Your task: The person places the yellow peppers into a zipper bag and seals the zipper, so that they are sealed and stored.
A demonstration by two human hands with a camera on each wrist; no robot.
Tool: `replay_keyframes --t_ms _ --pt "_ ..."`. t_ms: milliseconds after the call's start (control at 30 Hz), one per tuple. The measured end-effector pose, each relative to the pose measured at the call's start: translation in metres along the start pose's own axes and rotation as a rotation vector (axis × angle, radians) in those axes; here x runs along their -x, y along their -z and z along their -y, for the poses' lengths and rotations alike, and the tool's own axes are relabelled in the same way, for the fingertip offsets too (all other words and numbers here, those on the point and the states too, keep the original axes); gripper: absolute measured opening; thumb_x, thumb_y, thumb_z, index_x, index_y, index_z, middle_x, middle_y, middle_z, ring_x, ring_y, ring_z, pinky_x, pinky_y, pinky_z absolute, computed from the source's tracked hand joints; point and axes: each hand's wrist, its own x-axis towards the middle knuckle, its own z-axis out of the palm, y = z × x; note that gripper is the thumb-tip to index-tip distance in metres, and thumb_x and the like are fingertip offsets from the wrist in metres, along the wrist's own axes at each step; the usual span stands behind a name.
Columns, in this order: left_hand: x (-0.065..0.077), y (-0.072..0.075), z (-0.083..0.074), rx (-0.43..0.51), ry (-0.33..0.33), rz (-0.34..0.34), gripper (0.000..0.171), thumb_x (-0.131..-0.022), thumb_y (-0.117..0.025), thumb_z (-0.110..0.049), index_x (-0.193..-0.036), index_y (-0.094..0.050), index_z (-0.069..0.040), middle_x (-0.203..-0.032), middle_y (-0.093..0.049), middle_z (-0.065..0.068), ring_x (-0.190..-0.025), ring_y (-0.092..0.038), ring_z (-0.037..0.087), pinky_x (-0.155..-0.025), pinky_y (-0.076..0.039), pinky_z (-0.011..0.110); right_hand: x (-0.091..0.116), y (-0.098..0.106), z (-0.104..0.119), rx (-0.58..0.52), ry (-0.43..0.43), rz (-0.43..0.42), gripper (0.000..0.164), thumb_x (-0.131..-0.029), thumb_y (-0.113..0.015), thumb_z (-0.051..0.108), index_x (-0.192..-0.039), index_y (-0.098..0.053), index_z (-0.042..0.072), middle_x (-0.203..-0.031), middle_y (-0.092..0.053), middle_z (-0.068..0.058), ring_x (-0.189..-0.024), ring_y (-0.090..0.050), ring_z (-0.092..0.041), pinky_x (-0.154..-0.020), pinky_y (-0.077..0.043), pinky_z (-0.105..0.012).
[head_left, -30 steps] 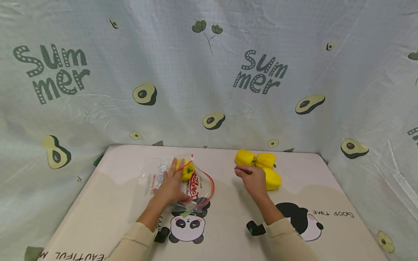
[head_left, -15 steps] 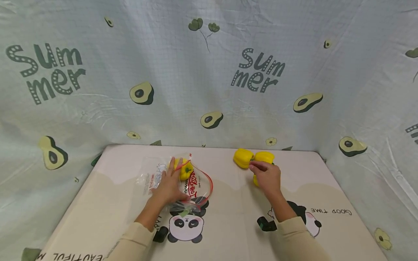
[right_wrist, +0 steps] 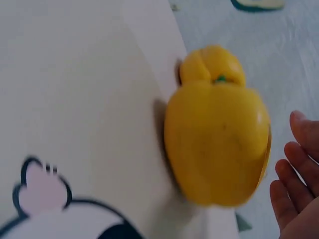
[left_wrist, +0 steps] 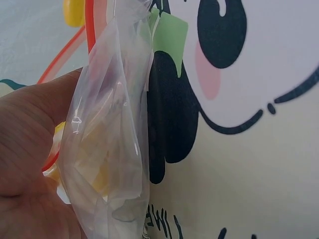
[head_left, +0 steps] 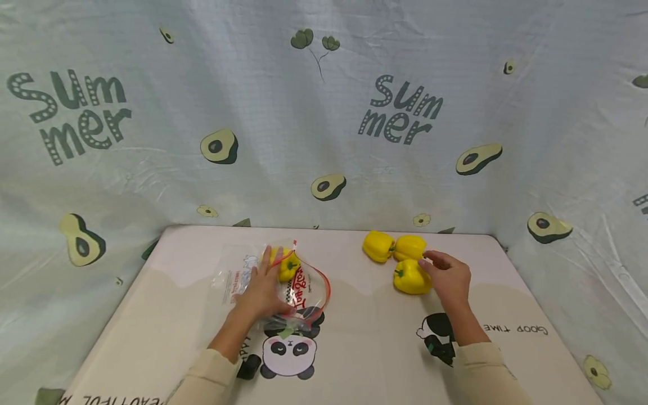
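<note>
My left hand [head_left: 260,289] lies with spread fingers over a clear zip bag [head_left: 309,287] with a red zipper rim and red print. A yellow bell pepper [head_left: 289,266] sits at the bag, partly hidden by those fingers. In the left wrist view loose plastic [left_wrist: 107,139] covers part of the palm. My right hand [head_left: 452,279] is just right of another yellow bell pepper [head_left: 411,277], holding nothing. In the right wrist view its fingers [right_wrist: 294,179] are loosely bent, apart from the pepper [right_wrist: 217,144]. Two more yellow peppers [head_left: 378,246] [head_left: 410,247] lie behind.
The light table cover [head_left: 349,337] carries printed pandas and words. A patterned curtain [head_left: 283,112] with avocados hangs right behind and beside the table. Dark wrist devices [head_left: 249,367] sit under both forearms.
My right hand has swept right across the peppers, from left of the near one to its right side, uncovering it. My left hand has stayed on the bag.
</note>
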Motion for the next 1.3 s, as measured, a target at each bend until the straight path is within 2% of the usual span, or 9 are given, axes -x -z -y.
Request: replay_keyframes --t_ms 100,300,433,533,667,900,1000,1167,1300 --pt "0.0 0.0 0.0 -0.001 -0.004 -0.003 0.133 -0.069 -0.097 -0.029 -0.169 -0.008 -0.028 -0.178 0.014 0.004 -0.156 -0.011 0.06 -0.095 -0.017 0.096 -0.006 0.011 -0.017 -0.019 -0.053 0.05 0.049 -0.1 -0.071 0.029 -0.146 -0.061 0.013 -0.15 -0.062 -0.01 -0.142 -0.054 -0.028 -0.12 -0.046 -0.043" --pt "0.003 0.0 -0.003 -0.012 0.0 -0.012 0.134 -0.069 -0.097 -0.029 -0.169 -0.008 -0.03 -0.178 0.014 0.004 -0.155 -0.014 0.061 -0.093 -0.017 0.097 -0.011 0.019 -0.041 -0.107 -0.124 0.282 0.069 -0.102 -0.067 0.039 -0.161 -0.041 0.015 -0.166 -0.043 -0.009 -0.15 -0.044 -0.024 -0.117 -0.044 -0.024" --pt "0.003 -0.002 0.0 -0.003 0.005 -0.01 0.133 -0.07 -0.097 -0.029 -0.169 -0.009 -0.03 -0.178 0.013 0.004 -0.156 -0.014 0.06 -0.094 -0.018 0.096 -0.013 0.021 -0.049 -0.165 -0.108 0.457 0.077 -0.103 -0.067 0.025 -0.166 -0.026 0.011 -0.175 -0.024 -0.01 -0.162 -0.025 -0.03 -0.126 -0.03 -0.039" --pt "0.002 -0.004 0.001 0.008 0.003 -0.003 0.132 -0.07 -0.096 -0.029 -0.169 -0.008 -0.031 -0.178 0.014 0.003 -0.156 -0.013 0.06 -0.096 -0.018 0.096 -0.013 0.022 -0.054 -0.183 -0.058 0.518 0.082 -0.098 -0.071 0.011 -0.166 -0.023 0.006 -0.175 -0.019 -0.016 -0.162 -0.02 -0.035 -0.123 -0.034 -0.026" --pt "0.001 -0.005 0.002 0.01 0.005 -0.008 0.133 -0.07 -0.096 -0.029 -0.169 -0.007 -0.032 -0.178 0.013 0.002 -0.156 -0.013 0.059 -0.097 -0.018 0.095 -0.012 0.02 -0.058 -0.093 0.034 0.508 0.082 -0.093 -0.077 0.011 -0.161 -0.032 0.001 -0.169 -0.033 -0.023 -0.154 -0.036 -0.041 -0.104 -0.043 -0.005" --pt "0.0 -0.006 0.0 0.003 0.009 -0.013 0.134 -0.069 -0.097 -0.03 -0.169 -0.008 -0.032 -0.178 0.012 0.001 -0.156 -0.014 0.059 -0.095 -0.017 0.096 -0.007 0.015 -0.055 0.079 0.04 0.4 0.082 -0.088 -0.085 0.025 -0.156 -0.046 0.002 -0.159 -0.049 -0.023 -0.145 -0.052 -0.04 -0.117 -0.043 -0.043" --pt "0.0 -0.007 0.0 0.001 0.01 -0.013 0.134 -0.069 -0.097 -0.029 -0.169 -0.007 -0.033 -0.178 0.011 0.002 -0.156 -0.014 0.06 -0.095 -0.017 0.096 -0.003 0.012 -0.049 0.067 0.044 0.385 0.081 -0.087 -0.086 0.024 -0.155 -0.047 0.001 -0.157 -0.051 -0.023 -0.143 -0.054 -0.04 -0.113 -0.048 -0.037" --pt "0.0 -0.005 0.0 0.0 0.013 -0.013 0.133 -0.07 -0.096 -0.028 -0.169 -0.008 -0.032 -0.178 0.013 0.002 -0.157 -0.013 0.059 -0.096 -0.018 0.096 0.002 0.007 -0.036 0.026 0.087 0.36 0.081 -0.086 -0.087 0.018 -0.153 -0.047 -0.002 -0.153 -0.054 -0.026 -0.14 -0.056 -0.041 -0.098 -0.053 -0.011" --pt "0.0 -0.003 0.002 0.004 0.016 -0.018 0.133 -0.07 -0.096 -0.027 -0.169 -0.008 -0.032 -0.178 0.013 0.002 -0.157 -0.012 0.059 -0.097 -0.019 0.095 0.007 0.0 -0.027 0.004 0.124 0.355 0.079 -0.086 -0.086 0.015 -0.153 -0.048 -0.002 -0.152 -0.055 -0.026 -0.138 -0.058 -0.041 -0.098 -0.053 -0.012"
